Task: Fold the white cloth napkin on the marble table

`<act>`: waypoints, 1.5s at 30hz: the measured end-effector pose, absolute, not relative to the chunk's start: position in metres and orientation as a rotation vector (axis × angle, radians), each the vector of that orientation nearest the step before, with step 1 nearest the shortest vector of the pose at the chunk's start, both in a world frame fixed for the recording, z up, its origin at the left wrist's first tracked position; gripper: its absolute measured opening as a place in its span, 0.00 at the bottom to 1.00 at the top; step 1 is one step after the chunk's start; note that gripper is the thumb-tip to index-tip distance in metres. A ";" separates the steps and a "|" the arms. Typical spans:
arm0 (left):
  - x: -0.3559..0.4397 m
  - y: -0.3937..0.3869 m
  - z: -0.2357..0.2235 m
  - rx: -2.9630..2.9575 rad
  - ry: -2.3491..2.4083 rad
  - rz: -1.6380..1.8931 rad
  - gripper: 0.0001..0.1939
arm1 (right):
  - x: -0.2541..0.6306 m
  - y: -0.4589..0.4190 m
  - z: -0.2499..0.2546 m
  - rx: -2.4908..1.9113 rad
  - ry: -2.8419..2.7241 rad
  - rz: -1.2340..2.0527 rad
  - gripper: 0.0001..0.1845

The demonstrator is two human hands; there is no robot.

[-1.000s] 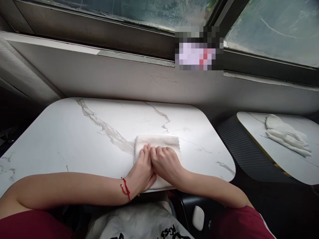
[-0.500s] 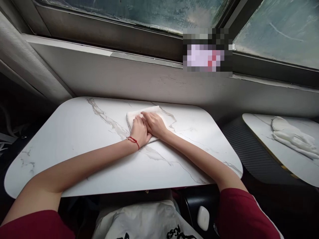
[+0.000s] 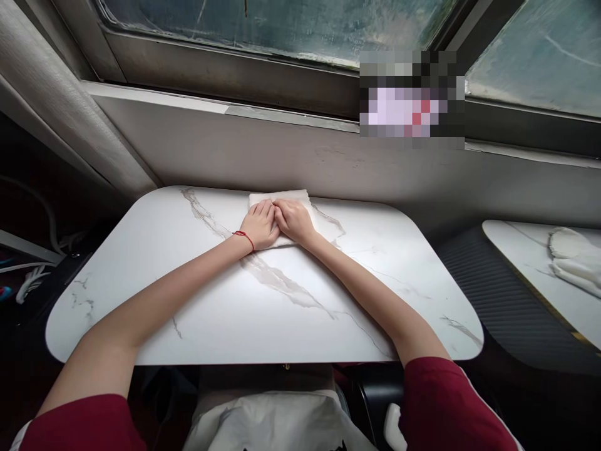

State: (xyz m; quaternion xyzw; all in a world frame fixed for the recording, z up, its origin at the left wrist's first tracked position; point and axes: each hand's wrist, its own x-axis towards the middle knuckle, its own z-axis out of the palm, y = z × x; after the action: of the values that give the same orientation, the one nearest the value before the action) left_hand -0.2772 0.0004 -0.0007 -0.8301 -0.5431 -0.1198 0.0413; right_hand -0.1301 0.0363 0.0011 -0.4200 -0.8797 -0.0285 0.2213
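Observation:
A folded white cloth lies at the far edge of the white marble-patterned table, close to the wall. My left hand, with a red string bracelet at the wrist, presses on the cloth's left part with bent fingers. Beside it, my right hand is curled closed over the cloth's middle, knuckles up. Both hands touch each other and hide much of the cloth; its right part shows past my right hand.
Behind the table runs a grey wall beneath a window. To the right stands another marble-patterned table with a crumpled white cloth. White cables hang at the left. A white rounded object sits below the table.
Both hands and the cloth have slid away from me to the table's far edge. My hands now lie more side by side, overlapping less. The view has shifted slightly.

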 end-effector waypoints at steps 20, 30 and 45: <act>-0.278 0.000 0.004 -2.541 -1.709 -0.283 0.37 | -0.124 0.036 -0.002 -1.025 -2.458 0.069 0.29; -0.281 -0.006 -0.001 -2.520 -1.687 -0.317 0.35 | -0.124 0.036 -0.011 -0.997 -2.487 0.033 0.31; -0.326 -0.150 0.009 -2.421 -1.704 -0.256 0.36 | -0.168 -0.090 -0.006 -0.769 -2.551 0.074 0.32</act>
State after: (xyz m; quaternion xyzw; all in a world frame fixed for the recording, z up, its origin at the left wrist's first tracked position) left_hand -0.3264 -0.1503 0.0091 -0.8118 -0.5713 -0.0857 0.0849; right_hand -0.1678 -0.0896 -0.0058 -0.2803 -0.9301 0.0271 0.2357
